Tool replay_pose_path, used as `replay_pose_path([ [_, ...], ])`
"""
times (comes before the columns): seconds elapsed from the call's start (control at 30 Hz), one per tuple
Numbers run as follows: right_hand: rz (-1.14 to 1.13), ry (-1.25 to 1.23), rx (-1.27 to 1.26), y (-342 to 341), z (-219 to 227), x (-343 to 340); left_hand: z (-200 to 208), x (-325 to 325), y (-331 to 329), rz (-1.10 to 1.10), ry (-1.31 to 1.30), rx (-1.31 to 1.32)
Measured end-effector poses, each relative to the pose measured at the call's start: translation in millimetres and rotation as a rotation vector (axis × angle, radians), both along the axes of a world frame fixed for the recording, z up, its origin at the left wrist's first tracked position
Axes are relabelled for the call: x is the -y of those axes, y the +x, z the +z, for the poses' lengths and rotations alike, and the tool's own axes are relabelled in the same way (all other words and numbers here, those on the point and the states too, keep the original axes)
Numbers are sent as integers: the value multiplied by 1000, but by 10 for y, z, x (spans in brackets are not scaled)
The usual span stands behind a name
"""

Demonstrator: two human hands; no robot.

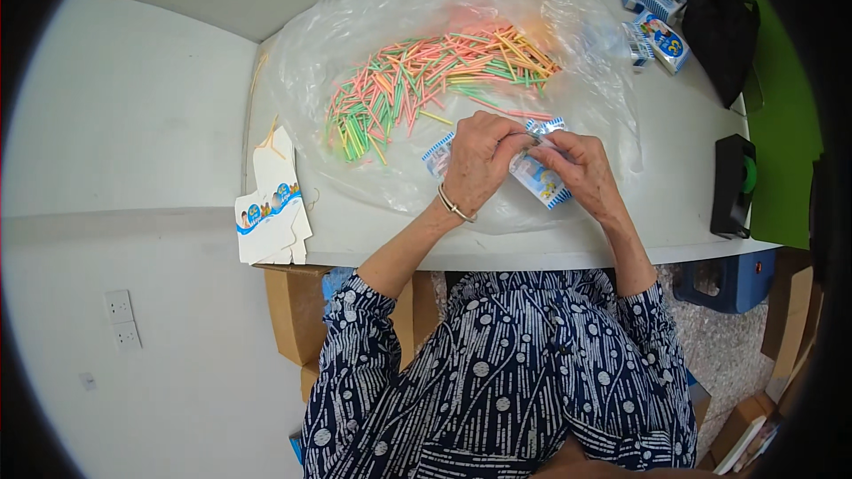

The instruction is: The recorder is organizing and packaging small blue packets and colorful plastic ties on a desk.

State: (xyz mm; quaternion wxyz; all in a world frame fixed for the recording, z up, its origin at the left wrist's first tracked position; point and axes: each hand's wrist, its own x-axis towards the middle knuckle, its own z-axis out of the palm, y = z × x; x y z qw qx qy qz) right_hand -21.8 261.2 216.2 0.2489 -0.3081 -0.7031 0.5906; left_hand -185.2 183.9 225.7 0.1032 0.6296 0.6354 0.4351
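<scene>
Over the near side of a clear plastic sheet or bag (399,191), both my hands meet at the top of a small blue-and-white packet (538,182). My left hand (482,158) pinches its upper edge with bent fingers. Close beside it, my right hand (581,176) has thumb and fingers closed on the same packet. Whether anything is inside the packet is hidden. Part of another blue-and-white packet (437,157) shows left of my left hand. Beyond my hands, a heap of thin pink, green and yellow sticks (417,80) lies on the plastic.
Flattened white cartons (273,213) lie at the table's left edge. Small blue-and-white boxes (661,2) are piled at the far right, next to a black bag (721,31). A black tape dispenser (730,186) stands at the right edge. Below is a blue stool (729,284).
</scene>
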Motion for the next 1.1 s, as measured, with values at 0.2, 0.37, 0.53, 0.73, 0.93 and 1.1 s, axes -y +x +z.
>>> replay_pose_path([
  [0.2, 63, 108, -14, -105, -80, 50, -91, 63, -187, -32, -121, -58],
  [0.37, 104, 122, 90, -109, -282, -15, -63, -119, -925, 71, -52, -246],
  [0.53, 71, 54, 40, -81, -368, -21, 229, 27, -1860, 212, -60, -550],
  [0.73, 55, -8, -32, -138, -346, 13, 4, 680, -2410, 408, -674, -333],
  [0.93, 47, 145, 10, -145, -405, -21, -253, 889, -2364, 507, -616, -530],
  [1.1, 55, 101, 22, -132, -404, -11, -203, 779, -2033, 619, -777, -579],
])
